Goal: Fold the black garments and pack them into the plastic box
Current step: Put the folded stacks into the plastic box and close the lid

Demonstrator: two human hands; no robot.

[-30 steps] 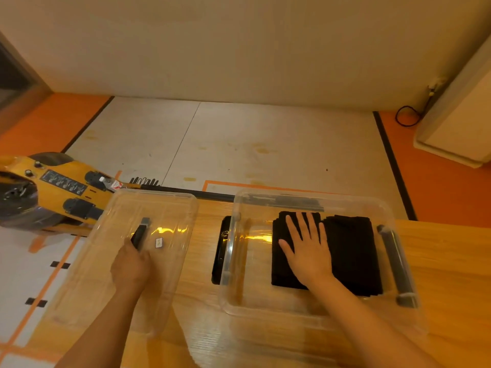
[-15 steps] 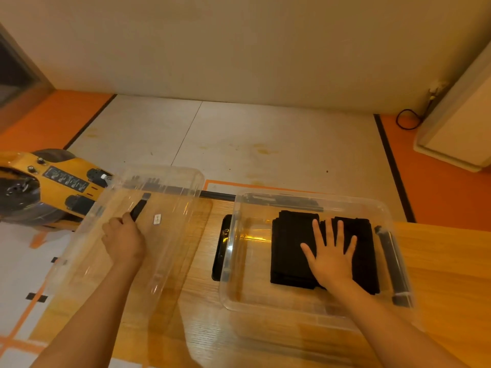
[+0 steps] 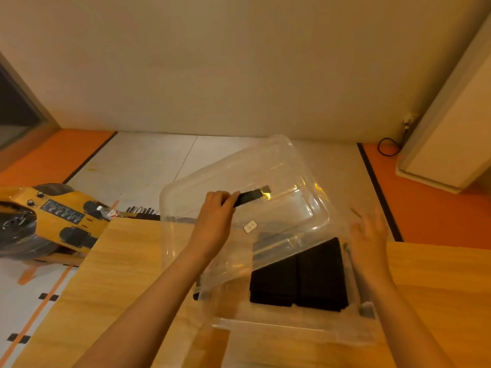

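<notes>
On the wooden table [image 3: 127, 274] sits the clear plastic box [image 3: 292, 328], with the folded black garments [image 3: 313, 277] lying flat inside, toward its right side. The right hand [image 3: 369, 240] hovers over the box's right rim, relaxed, fingers straight and spread. The left hand [image 3: 215, 219] grips the black handle [image 3: 252, 196] of the transparent lid [image 3: 279, 176], holding it tilted above the box. Beyond the table, a yellow machine [image 3: 61, 216] stands on the floor at left.

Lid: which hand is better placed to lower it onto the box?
Left. The left hand grips the lid by its black handle, with the lid tilted over the box. The right hand hovers open by the box's right side, holding nothing.
</notes>
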